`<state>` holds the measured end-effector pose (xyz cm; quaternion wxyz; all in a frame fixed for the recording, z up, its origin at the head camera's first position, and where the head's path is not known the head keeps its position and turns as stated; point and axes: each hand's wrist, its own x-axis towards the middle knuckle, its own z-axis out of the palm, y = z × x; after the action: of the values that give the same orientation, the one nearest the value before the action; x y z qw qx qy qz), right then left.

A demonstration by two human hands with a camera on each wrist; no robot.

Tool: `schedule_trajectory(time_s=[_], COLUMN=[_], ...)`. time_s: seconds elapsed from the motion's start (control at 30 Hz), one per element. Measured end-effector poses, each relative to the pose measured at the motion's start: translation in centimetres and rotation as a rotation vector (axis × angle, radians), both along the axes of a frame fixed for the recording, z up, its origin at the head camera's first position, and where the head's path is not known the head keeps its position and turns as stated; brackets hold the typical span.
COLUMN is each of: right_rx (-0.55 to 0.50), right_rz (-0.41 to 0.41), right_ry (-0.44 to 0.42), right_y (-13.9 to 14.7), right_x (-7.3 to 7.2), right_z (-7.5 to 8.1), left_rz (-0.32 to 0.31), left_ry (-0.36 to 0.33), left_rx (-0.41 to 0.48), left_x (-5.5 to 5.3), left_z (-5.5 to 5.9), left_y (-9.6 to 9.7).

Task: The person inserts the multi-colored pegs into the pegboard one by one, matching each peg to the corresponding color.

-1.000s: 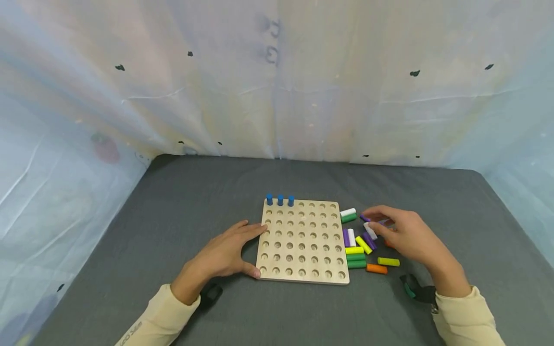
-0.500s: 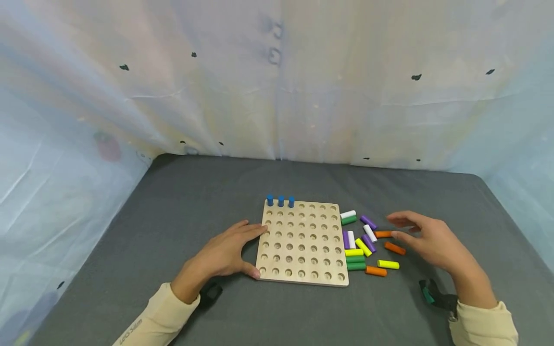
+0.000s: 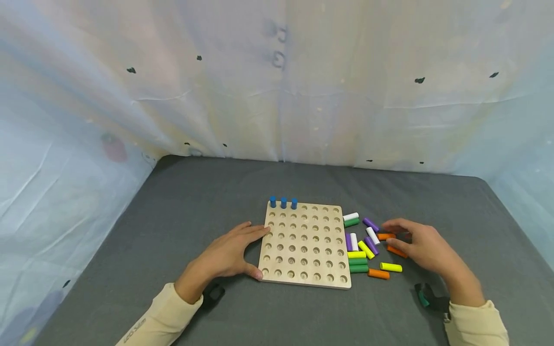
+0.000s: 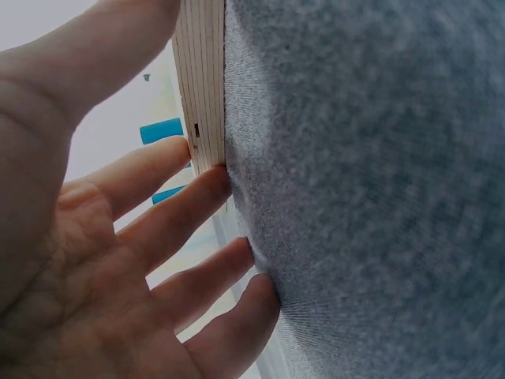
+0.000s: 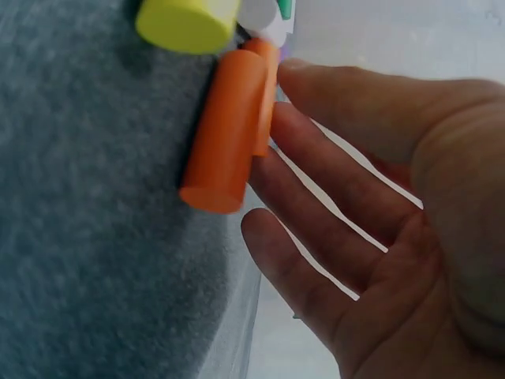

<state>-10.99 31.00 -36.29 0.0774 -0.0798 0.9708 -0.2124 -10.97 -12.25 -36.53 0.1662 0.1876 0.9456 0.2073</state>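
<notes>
My left hand (image 3: 227, 252) rests at the left edge of a light wooden pegboard (image 3: 304, 239) with rows of round holes. Its thumb meets the near corner, and the fingertips touch the side and rim. Three blue pegs (image 3: 283, 203) stand upright in the far row, at the left. My right hand (image 3: 426, 245) hovers low over the loose pegs, fingers slightly bent and apart. Its thumb and forefinger straddle one orange peg (image 3: 384, 237). A second orange peg (image 5: 225, 134) lies just below the thumb, nearer the camera in the right wrist view.
Right of the board, several loose pegs lie on the grey cloth: white (image 3: 351, 216), green (image 3: 358, 269), purple (image 3: 371, 224), yellow (image 3: 391, 267) and a third orange peg (image 3: 378, 274). A pale sheet (image 3: 320, 96) hangs behind the table.
My right hand first drew back to the right from the white and purple pegs, then came back slightly left onto the orange ones. My left hand stays on the board.
</notes>
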Motion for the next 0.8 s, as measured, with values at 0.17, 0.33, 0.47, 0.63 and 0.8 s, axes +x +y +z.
schedule_trajectory(time_s=[0.17, 0.33, 0.47, 0.63, 0.8], right_rx=[-0.010, 0.003, 0.014, 0.026, 0.039], right_rz=[0.016, 0.027, 0.034, 0.052, 0.044], right_ry=[0.011, 0.034, 0.058, 0.090, 0.096], right_y=[-0.2, -0.6, -1.0, -1.6, -1.9], right_x=[-0.1, -0.3, -0.3, -0.2, -0.2], right_z=[-0.5, -0.9, -1.1, -1.2, -1.2], left_rz=[0.008, 0.007, -0.002, -0.008, -0.011], left_ry=[-0.006, 0.000, 0.011, 0.014, 0.025], left_rx=[0.001, 0.003, 0.015, 0.016, 0.013], left_x=[0.1, 0.2, 0.3, 0.3, 0.2], left_z=[0.0, -0.1, -0.1, -0.1, -0.2], left_y=[0.1, 0.1, 0.1, -0.1, -0.1])
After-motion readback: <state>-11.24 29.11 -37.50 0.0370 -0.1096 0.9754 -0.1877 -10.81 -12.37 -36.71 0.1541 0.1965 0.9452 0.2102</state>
